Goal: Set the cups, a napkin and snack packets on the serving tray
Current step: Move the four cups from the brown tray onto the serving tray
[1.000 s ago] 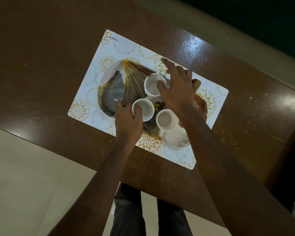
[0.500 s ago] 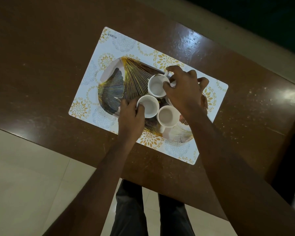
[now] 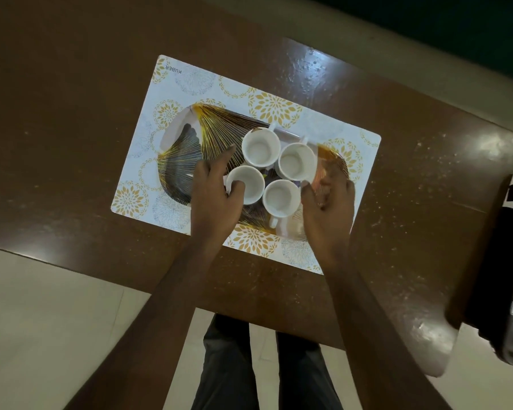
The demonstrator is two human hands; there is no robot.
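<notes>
The left hand (image 3: pixel 216 196) grips the near-left cup (image 3: pixel 249 189). Its thumb is hooked over the rim into the cup's mouth, and its fingers (image 3: pixel 208 173) wrap the outer wall, with the forefinger stretched out towards the far-left cup (image 3: pixel 261 146). That cup stands just beyond those fingers.

The right hand (image 3: pixel 329 211) sits at the other side of the group with its fingers (image 3: pixel 336 180) curled inward. Its thumb lies just beside the near-right cup (image 3: pixel 282 198), and the far-right cup (image 3: pixel 297 161) stands just past its fingertips. Blur there hides whether the fingers hold anything.

All four white cups stand upright, mouths up, bunched close together between the two sets of fingers. They are on the right half of the serving tray (image 3: pixel 211 128), which has a dark and gold fan pattern.

The tray lies on a white placemat (image 3: pixel 190 81) with gold medallions, spread on the brown desk (image 3: pixel 71 84). A dark object (image 3: pixel 510 261) sits at the desk's right end, well apart from the right fingers.
</notes>
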